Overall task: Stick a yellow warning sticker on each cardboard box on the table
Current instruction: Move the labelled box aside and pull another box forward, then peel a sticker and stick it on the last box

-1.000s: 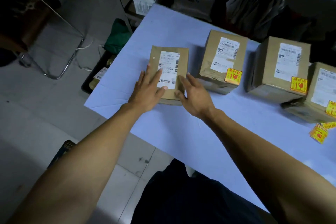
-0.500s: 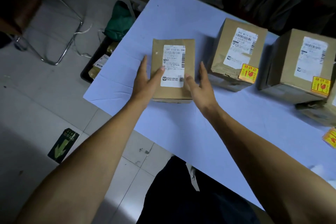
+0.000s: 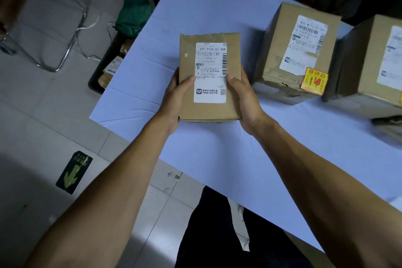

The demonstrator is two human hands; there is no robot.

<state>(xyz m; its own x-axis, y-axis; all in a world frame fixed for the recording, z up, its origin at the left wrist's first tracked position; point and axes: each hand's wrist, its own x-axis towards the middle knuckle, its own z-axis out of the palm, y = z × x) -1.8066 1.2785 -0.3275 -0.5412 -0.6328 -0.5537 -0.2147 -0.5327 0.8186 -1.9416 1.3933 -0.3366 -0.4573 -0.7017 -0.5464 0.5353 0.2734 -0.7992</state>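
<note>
- The small cardboard box sits in the middle of the frame, near the left end of the pale tabletop, white shipping label facing up.
- The left hand grips its left side and the right hand its right side; each grip is wrapped round an edge, thumb pressed on the top face beside the label, other fingers hidden under or behind the box.
- Whether the box rests on the tabletop or is lifted just off it cannot be told.
- No yellow sticker shows on this box. The larger box at right centre carries a yellow warning sticker on its near lower corner, and another box is cut off by the right edge of the frame.
- The step in hand looks like positioning the unlabelled box for its sticker. To do it well:
  - set it flat and square, near the others, so the top face is steady;
  - choose bare cardboard below or beside the shipping label, not over the barcode;
  - free one hand to fetch a sticker, none of which is in sight here, while the other holds the box down;
  - press from one edge across to avoid wrinkles on the creased, taped surface.
</note>
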